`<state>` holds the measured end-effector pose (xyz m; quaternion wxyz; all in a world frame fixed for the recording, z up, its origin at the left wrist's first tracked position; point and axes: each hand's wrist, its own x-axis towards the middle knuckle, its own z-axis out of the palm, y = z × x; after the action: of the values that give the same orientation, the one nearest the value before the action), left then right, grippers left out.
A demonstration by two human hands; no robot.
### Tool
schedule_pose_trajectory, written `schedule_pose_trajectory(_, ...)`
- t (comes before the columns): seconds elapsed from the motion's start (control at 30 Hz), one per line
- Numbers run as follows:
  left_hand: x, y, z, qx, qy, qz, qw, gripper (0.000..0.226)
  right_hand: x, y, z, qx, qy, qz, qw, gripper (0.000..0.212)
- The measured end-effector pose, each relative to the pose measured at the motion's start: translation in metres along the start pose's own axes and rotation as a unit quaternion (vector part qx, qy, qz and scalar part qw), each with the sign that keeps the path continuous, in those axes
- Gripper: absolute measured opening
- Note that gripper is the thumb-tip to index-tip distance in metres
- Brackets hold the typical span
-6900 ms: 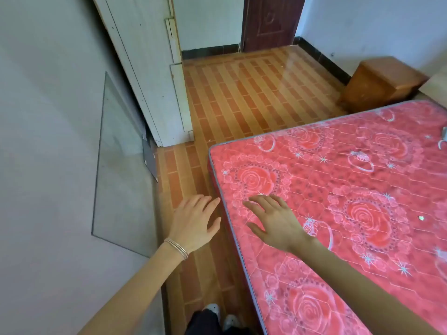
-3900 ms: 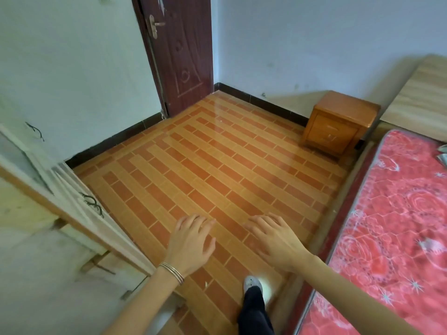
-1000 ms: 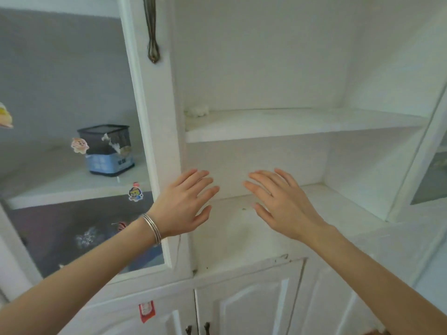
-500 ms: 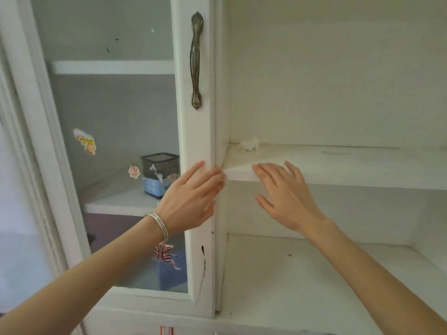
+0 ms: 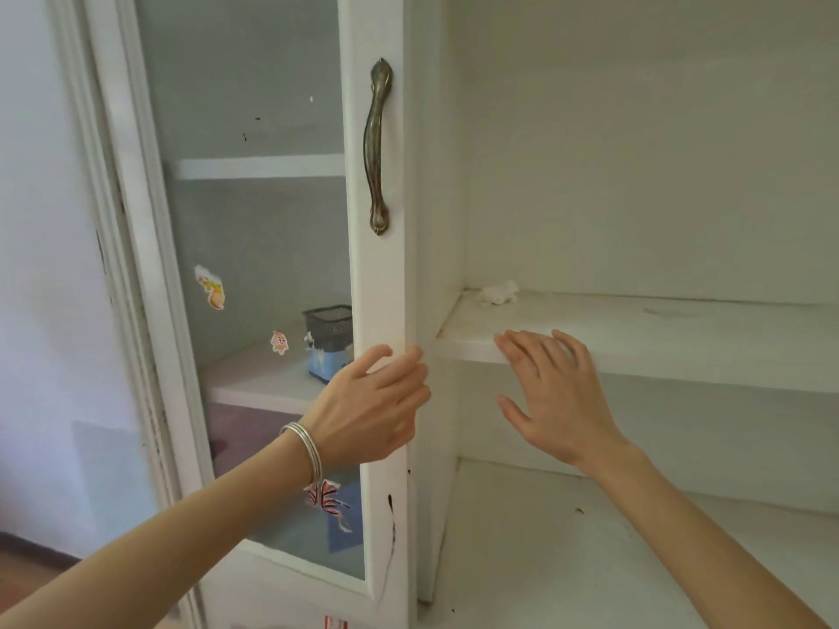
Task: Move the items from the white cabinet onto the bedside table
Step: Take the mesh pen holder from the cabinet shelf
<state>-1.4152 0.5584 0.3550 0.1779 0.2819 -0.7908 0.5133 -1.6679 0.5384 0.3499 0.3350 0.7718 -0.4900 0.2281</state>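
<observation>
Cabinet, white (image 5: 635,152), fills view: open bay right, glass door (image 5: 254,220) over left bay. Shelf (image 5: 658,338) crosses open bay.

Left hand (image 5: 367,406), 7 o'clock of centre: fingers straight, laid on door's free edge below bronze handle (image 5: 377,147), holding nothing. Right hand (image 5: 558,397), 4 o'clock: spread, empty, before shelf lip.

Behind glass, 9 o'clock: black mesh holder (image 5: 329,326) atop blue box (image 5: 324,363). Judged light and stiff; stack may part, so lift from base.

White crumpled wad (image 5: 498,292) on shelf, 12 o'clock of right hand: soft, near weightless, pinch.

Glass door (image 5: 254,229) in front of mesh basket (image 5: 329,326)
</observation>
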Motion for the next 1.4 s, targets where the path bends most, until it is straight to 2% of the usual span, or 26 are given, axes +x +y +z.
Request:
schedule_pose_trajectory(0.3, -0.01, 0.01, -0.045, -0.043, -0.015, -0.021, 0.999, 0.023, -0.017, -0.023, -0.021, 0.009, -0.019, -0.019, 1.0, 0.064)
schedule_pose_trajectory(0.5, -0.051, 0.008, -0.091, -0.033, -0.047, -0.012, 0.998, 0.023, -0.026, -0.07, -0.048, 0.039, 0.022, -0.071, 0.996, 0.055)
schedule_pose_trajectory(0.93, -0.196, -0.046, -0.192, -0.051, 0.02, 0.032, 0.998, 0.017, -0.051, -0.215, -0.106, 0.069, 0.068, -0.076, 0.992, 0.051)
schedule_pose_trajectory(1.1, -0.25, -0.068, -0.212, -0.05, 0.037, 0.003, 0.998, 0.019, -0.053, -0.262, -0.124, 0.07, 0.039, -0.071, 0.994, 0.05)
schedule_pose_trajectory(1.27, -0.301, -0.095, -0.229, -0.038, 0.073, -0.054, 0.995, 0.016, -0.052, -0.301, -0.137, 0.068, 0.053, -0.075, 0.993, 0.049)
schedule_pose_trajectory(1.4, -0.342, -0.117, -0.231, -0.011, 0.043, -0.087, 0.995, 0.026, -0.045, -0.325, -0.145, 0.058, 0.054, -0.088, 0.993, 0.05)
